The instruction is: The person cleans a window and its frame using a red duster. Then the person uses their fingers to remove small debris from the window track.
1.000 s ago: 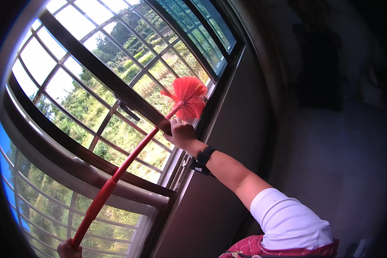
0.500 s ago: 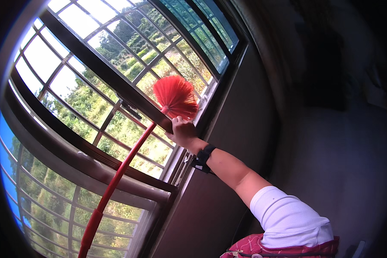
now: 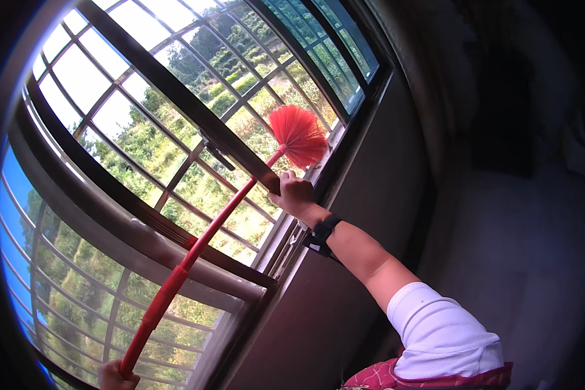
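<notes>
At the lower left, my left hand (image 3: 116,377) is closed around the thick lower part of a long red pole (image 3: 208,237). The pole slants up to the right and ends in a fan-shaped brush of red bristles (image 3: 299,136), making a long-handled duster. Its bristles are in front of the barred opening, close to the lower window track. My right hand (image 3: 296,195) is closed on the lower end of a dark sliding sash frame (image 3: 188,114), just below the bristles. A black band with a small box (image 3: 322,235) is on my right wrist.
Metal security bars (image 3: 166,193) cross the window, with green hillside beyond. A glass pane (image 3: 78,279) stands at the lower left. The window sill track (image 3: 286,250) runs diagonally above a dark wall (image 3: 331,279). Grey floor (image 3: 500,260) lies at the right.
The duster has moved up and to the right, its brush now farther past the sash. My left hand has come into view on the pole. The whole view has shifted slightly.
</notes>
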Tool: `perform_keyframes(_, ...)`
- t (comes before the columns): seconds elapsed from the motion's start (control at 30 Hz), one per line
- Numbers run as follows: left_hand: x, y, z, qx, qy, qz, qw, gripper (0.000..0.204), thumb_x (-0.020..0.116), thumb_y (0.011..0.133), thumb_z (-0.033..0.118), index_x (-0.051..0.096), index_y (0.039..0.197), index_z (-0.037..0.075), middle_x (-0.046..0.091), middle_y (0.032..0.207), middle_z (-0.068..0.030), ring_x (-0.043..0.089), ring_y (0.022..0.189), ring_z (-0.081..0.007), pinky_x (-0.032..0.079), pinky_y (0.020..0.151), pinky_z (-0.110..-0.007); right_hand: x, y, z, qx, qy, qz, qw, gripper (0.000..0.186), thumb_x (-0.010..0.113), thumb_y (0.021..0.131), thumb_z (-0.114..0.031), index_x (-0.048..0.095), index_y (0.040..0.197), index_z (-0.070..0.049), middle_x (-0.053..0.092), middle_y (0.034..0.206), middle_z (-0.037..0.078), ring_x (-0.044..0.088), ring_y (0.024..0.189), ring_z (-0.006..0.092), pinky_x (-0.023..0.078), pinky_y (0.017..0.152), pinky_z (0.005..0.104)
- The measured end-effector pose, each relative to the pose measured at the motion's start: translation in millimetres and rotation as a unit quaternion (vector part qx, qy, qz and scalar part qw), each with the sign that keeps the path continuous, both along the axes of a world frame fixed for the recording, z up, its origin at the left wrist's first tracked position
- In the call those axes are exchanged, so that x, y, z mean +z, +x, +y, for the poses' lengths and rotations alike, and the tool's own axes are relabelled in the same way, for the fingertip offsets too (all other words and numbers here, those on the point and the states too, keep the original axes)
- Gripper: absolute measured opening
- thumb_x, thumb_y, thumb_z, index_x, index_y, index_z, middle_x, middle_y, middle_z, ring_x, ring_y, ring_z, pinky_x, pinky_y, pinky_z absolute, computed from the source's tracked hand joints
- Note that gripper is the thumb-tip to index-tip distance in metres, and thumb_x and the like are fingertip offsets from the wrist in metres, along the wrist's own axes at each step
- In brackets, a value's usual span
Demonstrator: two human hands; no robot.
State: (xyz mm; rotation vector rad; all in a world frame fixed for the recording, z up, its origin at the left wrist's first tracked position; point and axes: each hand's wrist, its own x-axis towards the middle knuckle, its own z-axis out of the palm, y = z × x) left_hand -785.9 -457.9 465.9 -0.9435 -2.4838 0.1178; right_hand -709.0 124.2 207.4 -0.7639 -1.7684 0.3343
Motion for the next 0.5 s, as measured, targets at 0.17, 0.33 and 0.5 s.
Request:
perform_keyframes(0.17,45,28,-26,0.071,-0.053,-0.078,0.993,0.011,0.067,0.066,0.008,0.062,0.073,0.001,0.056,0.057,-0.0113,0.057,0.055,-0.0212,0.045,0.055,-0.037,-8,-6,1,-0.015,-0.01,0.003,1.0,0.049,0.078,0.071,-0.038,0.056,0.095,-0.001,0.061,0.09,0.016,0.067,0.075,0.0302,0.055,0.063,0.0397)
perform_keyframes(0.33,-15,12,72,-0.014,-0.007,-0.04,0.999,0.019,0.071,0.053,0.009,0.058,0.06,-0.001,0.055,0.052,-0.0134,0.059,0.05,-0.024,0.045,0.052,-0.035,-4,-8,-1,-0.011,0.016,0.024,1.0,0.048,0.076,0.072,-0.038,0.057,0.095,-0.001,0.06,0.09,0.016,0.066,0.075,0.0314,0.055,0.067,0.0407)
perform_keyframes(0.5,-30,20,75,0.003,-0.001,-0.02,1.0,0.017,0.071,0.057,0.008,0.063,0.07,-0.001,0.058,0.06,-0.0179,0.062,0.061,-0.0342,0.047,0.058,-0.041,-1,-9,5,-0.041,-0.002,0.035,0.999,0.046,0.077,0.07,-0.038,0.057,0.09,-0.002,0.061,0.087,0.016,0.066,0.073,0.0322,0.054,0.065,0.0407)
